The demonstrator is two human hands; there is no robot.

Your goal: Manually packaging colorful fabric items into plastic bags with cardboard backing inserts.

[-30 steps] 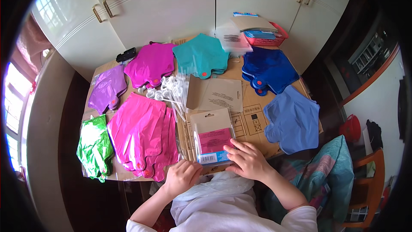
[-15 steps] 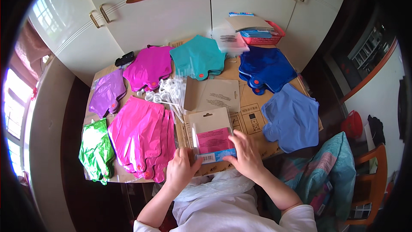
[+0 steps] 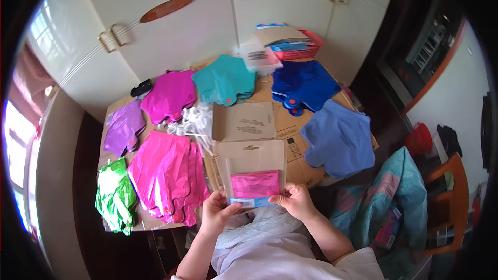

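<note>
Between my two hands is a clear flat package [image 3: 255, 159], with a beige hang card, a pink panel and a blue strip along its near edge. My left hand [image 3: 213, 211] grips its near left corner, thumb on top. At the near right corner my right hand [image 3: 296, 201] pinches it the same way. Just beyond the package lies an open beige card [image 3: 244, 120] with small print. To its left is a pile of white balloon sticks and cups [image 3: 196, 122]. Beside my left hand are flat pink foil balloons [image 3: 165, 173], stacked and overlapping.
Around the cardboard-covered table [image 3: 303, 168] lie more foil balloons: green [image 3: 115, 194], purple [image 3: 123, 127], magenta [image 3: 168, 95], teal [image 3: 225, 79], dark blue [image 3: 306, 84] and light blue [image 3: 338, 137]. A red basket [image 3: 306, 51] with cards stands at the back, before white cabinets [image 3: 171, 46]. A wooden chair [image 3: 452, 207] is right.
Both hands have drawn the package nearer to me and raised it slightly, and my right hand has slid down to its near corner. The whole view has shifted a little.
</note>
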